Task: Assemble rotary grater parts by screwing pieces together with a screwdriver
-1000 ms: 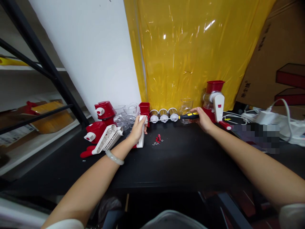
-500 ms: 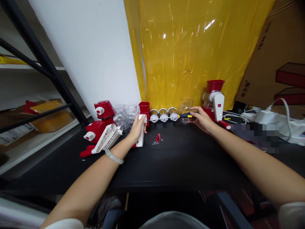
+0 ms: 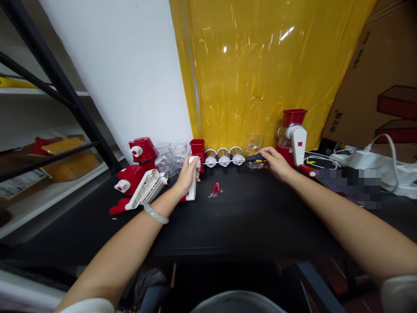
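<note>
My left hand (image 3: 186, 177) is wrapped round a white plastic crank handle (image 3: 193, 184) that stands upright on the black table (image 3: 247, 217), in front of a small red piece. My right hand (image 3: 275, 163) grips the black-and-yellow handle of a long screwdriver (image 3: 252, 159). The thin shaft runs left and its tip meets the top of the white handle. Small screws and red bits (image 3: 215, 190) lie loose on the table between my hands.
Red and white grinder parts (image 3: 138, 182) and clear cups (image 3: 171, 156) lie at the left. Three metal drums (image 3: 224, 157) line the back by yellow plastic sheeting. An assembled red grinder (image 3: 292, 137) stands right, with cables (image 3: 374, 163) beyond. Shelving is far left.
My right hand has shifted a little on the screwdriver handle, fingers rolling round it. My left hand and the white handle have stayed in place.
</note>
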The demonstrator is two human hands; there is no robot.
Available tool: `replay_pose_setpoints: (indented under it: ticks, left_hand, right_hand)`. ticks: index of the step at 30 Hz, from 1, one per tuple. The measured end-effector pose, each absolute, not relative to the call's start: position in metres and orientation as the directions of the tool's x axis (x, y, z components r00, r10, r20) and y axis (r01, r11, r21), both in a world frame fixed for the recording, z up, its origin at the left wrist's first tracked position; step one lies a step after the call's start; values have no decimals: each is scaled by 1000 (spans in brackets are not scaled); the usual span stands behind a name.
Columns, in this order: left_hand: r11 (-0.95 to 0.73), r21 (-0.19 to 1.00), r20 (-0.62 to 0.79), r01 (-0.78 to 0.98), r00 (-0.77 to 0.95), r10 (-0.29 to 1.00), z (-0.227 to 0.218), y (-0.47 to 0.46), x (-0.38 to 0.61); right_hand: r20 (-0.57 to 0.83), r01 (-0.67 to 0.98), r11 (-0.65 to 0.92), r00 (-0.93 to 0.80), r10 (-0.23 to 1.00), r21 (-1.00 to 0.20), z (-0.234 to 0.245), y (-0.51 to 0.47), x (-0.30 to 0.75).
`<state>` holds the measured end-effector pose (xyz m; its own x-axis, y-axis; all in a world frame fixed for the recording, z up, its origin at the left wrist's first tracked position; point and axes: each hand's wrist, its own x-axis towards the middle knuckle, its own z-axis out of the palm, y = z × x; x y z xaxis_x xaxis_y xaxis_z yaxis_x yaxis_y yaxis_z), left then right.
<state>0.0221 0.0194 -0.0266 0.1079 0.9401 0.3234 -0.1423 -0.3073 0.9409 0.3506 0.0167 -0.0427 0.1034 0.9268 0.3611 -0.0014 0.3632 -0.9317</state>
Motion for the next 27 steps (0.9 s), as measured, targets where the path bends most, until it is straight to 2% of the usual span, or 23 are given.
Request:
replay_pose_setpoints:
  ticks: [3,5,14,16,21,24,27]
  left_hand:
    - [-313,940,329,-138,114,937,-27,19,22]
    - [-315,940,329,-130,114,937,-28,19,23]
    - [-311,941,325,-133,101,940,-29,24,21]
    - [-314,940,327,-130,98,940,-29,25,20]
    - [-317,939,331,-131,101,938,-29,24,21]
    - [-311,941,326,-133,108,939,-28,24,20]
    - [-313,940,327,-136,102,939,-28,24,20]
  right_hand:
    - [305,-108,313,87,948,-944,-40,15,349]
    - [299,-117,308,86,950,-944,-39,14,349]
    - [440,222,417,65,896,-881,-42,16,355]
    - [416,173,400,67,907,-900,-41,15,353]
    - [330,-74,335,66,942,-939,-38,12,348]
    - [349,-48,354,84,933,-934,-38,12,348]
    - [397,64,393,89,913,-917,-40,13,351]
